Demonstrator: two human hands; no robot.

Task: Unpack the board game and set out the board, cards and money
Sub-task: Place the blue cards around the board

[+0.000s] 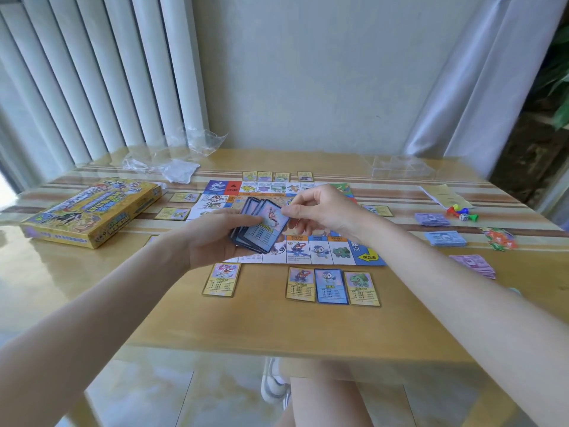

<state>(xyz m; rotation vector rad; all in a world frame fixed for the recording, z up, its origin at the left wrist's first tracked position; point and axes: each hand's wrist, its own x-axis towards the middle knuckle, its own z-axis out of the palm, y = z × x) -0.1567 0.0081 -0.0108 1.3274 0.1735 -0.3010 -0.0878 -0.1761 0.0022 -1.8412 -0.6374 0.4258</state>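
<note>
The game board (pixel 320 251) lies flat in the middle of the table, partly hidden by my hands. My left hand (pixel 212 238) holds a fanned stack of blue-bordered cards (pixel 255 238) above the board. My right hand (pixel 323 208) pinches the top card (pixel 271 223) of that stack at its upper right edge. Yellow and blue cards lie face up around the board: three side by side (pixel 332 286) at the near edge, one (pixel 220 278) to their left, others along the left and far edges. Money stacks (pixel 445 238) sit at the right.
The yellow game box (pixel 92 211) lies at the left. Crumpled clear plastic wrap (pixel 172 167) sits behind it. At the right are coloured pawns and a die (pixel 462 212), a folded leaflet (pixel 443 195), a clear tray (pixel 400 167) and colourful tokens (pixel 500 238). My knee and shoe show below the table.
</note>
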